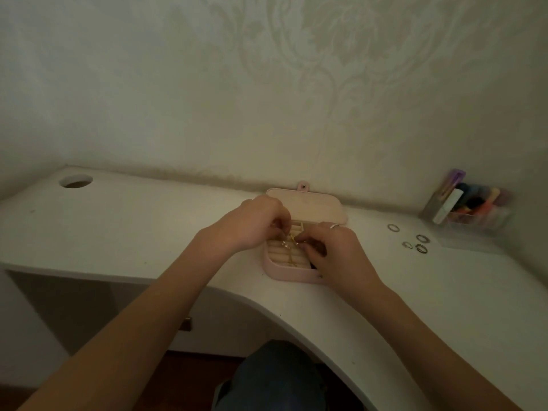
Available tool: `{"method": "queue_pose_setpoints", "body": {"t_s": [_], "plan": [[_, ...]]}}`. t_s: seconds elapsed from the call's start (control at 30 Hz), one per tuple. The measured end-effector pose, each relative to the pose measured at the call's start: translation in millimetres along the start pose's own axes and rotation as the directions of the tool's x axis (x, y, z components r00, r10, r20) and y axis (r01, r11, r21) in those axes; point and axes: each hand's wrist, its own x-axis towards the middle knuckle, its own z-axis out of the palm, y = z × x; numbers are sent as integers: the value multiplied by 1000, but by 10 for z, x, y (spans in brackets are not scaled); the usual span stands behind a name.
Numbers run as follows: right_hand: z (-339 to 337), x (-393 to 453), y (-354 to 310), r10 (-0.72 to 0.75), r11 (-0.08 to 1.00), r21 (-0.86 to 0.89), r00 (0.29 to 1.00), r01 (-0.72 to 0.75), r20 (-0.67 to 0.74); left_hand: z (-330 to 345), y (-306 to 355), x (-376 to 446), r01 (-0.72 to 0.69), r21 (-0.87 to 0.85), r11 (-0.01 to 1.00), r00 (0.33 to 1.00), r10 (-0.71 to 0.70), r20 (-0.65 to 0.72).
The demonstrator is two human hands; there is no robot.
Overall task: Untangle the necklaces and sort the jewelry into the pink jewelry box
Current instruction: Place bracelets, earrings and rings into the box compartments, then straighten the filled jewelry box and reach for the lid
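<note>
We see both our forearms bare, no sleeves reaching into view; our right hand [341, 250] wears a thin silver ring [334, 226] on one finger, our left hand [255, 223] shows none, and dark blue jeans [275, 378] cover our lap

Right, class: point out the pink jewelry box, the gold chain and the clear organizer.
pink jewelry box [292, 275], head view, on its front wall.
gold chain [292, 256], head view, on the strand over the ring rolls.
clear organizer [474, 221], head view, on its front wall.
</note>
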Motion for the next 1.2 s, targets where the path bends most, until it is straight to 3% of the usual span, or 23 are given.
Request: {"method": "queue_pose_setpoints", "body": {"t_s": [0.27,0.37,0.57,0.97,1.2], "plan": [[-39,-23,-72,87,996,33,996,-87,7,-145,89,212,51,4,999,973,-51,227],[-72,-25,-79,164,977,135,986,-164,14,-190,99,304,43,52,998,947,-57,315],[-98,-24,-86,229,944,214,966,-250,120,-263,136,462,94,58,994,887,-110,449],[-424,-19,-117,261,953,99,944,-285,202,-322,111,542,184,32,982,840,-174,513],[-719,34,30,338,909,201,927,-366,161,-388,119,531,205,-43,978,818,-147,555]]}}
